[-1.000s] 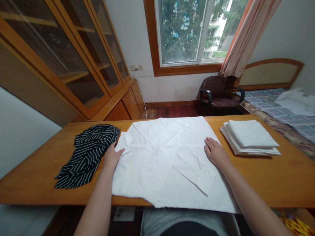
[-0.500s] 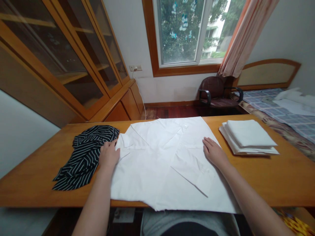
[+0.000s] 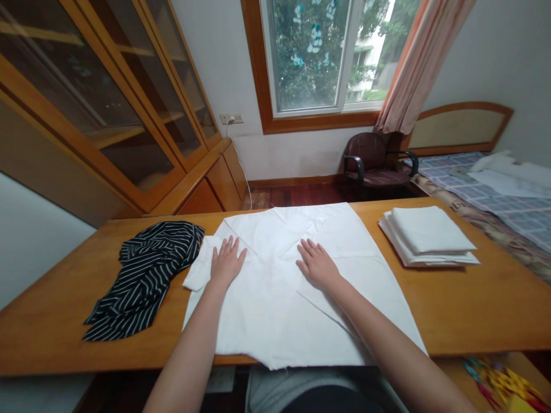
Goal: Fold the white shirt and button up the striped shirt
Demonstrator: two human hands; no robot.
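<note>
A white garment (image 3: 275, 298) lies spread on the wooden table, its near edge hanging slightly over the front. My left hand (image 3: 227, 263) rests flat on its left part, fingers apart. On the right half of the cloth my right hand (image 3: 317, 264) lies palm down with fingers stretched out. Neither hand grips anything. A sleeve-like piece juts out at the garment's left side. To the left is a crumpled black cloth with white stripes (image 3: 150, 275), and on the right sits a stack of folded white cloth (image 3: 430, 232).
The wooden table (image 3: 465, 310) spans the view. Behind it stand a brown armchair (image 3: 374, 158) and a bed (image 3: 486, 178). A glass-door cabinet (image 3: 129, 115) rises at the left. Below the table's right front edge lie colourful ribbons (image 3: 508, 381).
Both hands have moved inward from the garment's side edges onto its upper middle. The sleeve-like piece at the left now lies further out. The view has shifted slightly.
</note>
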